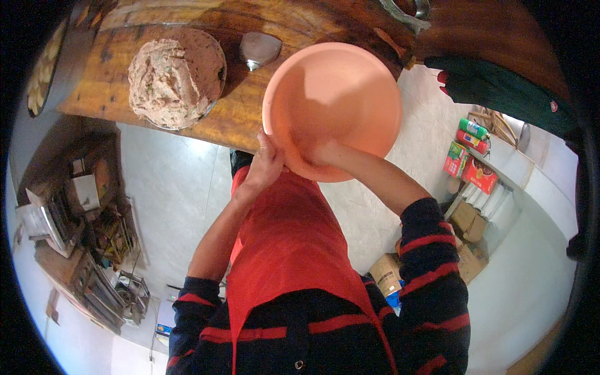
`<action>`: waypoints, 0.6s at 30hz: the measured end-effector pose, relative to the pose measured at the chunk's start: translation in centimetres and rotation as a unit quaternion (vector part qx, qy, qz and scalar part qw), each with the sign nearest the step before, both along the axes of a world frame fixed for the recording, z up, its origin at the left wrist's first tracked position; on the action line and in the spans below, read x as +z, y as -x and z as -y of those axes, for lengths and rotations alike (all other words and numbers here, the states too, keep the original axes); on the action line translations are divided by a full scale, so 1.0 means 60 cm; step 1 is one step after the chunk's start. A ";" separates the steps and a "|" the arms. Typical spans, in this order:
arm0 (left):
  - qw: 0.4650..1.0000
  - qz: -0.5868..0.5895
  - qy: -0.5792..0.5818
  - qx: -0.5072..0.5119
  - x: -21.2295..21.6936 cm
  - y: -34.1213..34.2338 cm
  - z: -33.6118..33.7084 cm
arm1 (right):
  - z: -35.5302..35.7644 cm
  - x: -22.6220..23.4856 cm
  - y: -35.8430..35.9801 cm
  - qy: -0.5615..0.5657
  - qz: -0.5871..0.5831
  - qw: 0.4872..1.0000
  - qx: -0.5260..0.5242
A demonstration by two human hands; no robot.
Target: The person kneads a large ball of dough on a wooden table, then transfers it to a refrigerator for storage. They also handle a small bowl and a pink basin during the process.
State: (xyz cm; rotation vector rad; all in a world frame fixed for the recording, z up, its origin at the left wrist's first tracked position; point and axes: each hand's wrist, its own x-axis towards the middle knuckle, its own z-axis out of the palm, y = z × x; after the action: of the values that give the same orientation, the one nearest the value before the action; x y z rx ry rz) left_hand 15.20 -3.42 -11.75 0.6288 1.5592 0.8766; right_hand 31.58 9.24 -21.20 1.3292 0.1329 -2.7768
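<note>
At the basin (375,125) jutting past the table's (240,122) edge, the left hand (269,160) grasps the rim (267,115); inside, I cannot tell the right hand's (322,152) grip.

The right fingers (317,152) blur inside the peach basin (378,125); the left fingers (269,152) are partly hidden at its rim; the upper edge crops a metal vessel (423,9); pale pieces (44,78) at far left are too blurred to tell
</note>
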 end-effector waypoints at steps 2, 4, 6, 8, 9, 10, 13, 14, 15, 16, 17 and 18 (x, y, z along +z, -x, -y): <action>0.999 0.012 0.052 -0.013 -0.006 0.005 0.001 | -0.016 0.000 0.020 -0.072 -0.029 0.990 0.119; 0.997 -0.010 0.049 -0.057 -0.011 0.012 0.002 | -0.034 -0.011 0.059 -0.263 -0.013 0.914 0.309; 0.990 -0.082 0.009 -0.113 -0.013 0.014 0.000 | -0.060 -0.036 0.119 -0.429 0.009 0.790 0.438; 0.992 -0.077 0.035 -0.092 -0.011 0.012 -0.003 | -0.082 -0.056 0.155 -0.532 0.059 0.716 0.449; 0.993 -0.069 0.050 -0.083 -0.008 0.008 -0.006 | -0.092 -0.062 0.168 -0.575 0.089 0.687 0.436; 0.993 -0.085 0.039 -0.073 -0.004 0.005 -0.008 | -0.103 -0.063 0.174 -0.603 0.100 0.687 0.394; 0.993 -0.096 0.021 -0.068 0.011 0.002 -0.018 | -0.145 -0.039 0.182 -0.624 0.085 0.741 0.232; 0.992 -0.102 0.034 -0.071 0.016 0.003 -0.020 | -0.162 -0.023 0.180 -0.674 0.059 0.716 0.172; 0.990 -0.105 0.060 -0.074 0.021 0.004 -0.020 | -0.180 -0.008 0.184 -0.619 0.139 0.748 0.193; 0.991 -0.091 0.059 -0.079 0.024 0.006 -0.021 | -0.197 0.008 0.185 -0.564 0.181 0.782 0.192; 0.991 -0.074 0.070 -0.082 0.024 0.008 -0.021 | -0.215 0.022 0.188 -0.483 0.291 0.795 0.222; 0.991 -0.057 0.083 -0.086 0.021 0.009 -0.019 | -0.231 0.034 0.181 -0.458 0.323 0.803 0.201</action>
State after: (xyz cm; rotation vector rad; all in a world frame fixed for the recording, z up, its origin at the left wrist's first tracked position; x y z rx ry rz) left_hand 14.66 -2.28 -10.49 0.6914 1.6334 0.5845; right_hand 20.74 23.10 -19.17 1.9904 1.6246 -1.7311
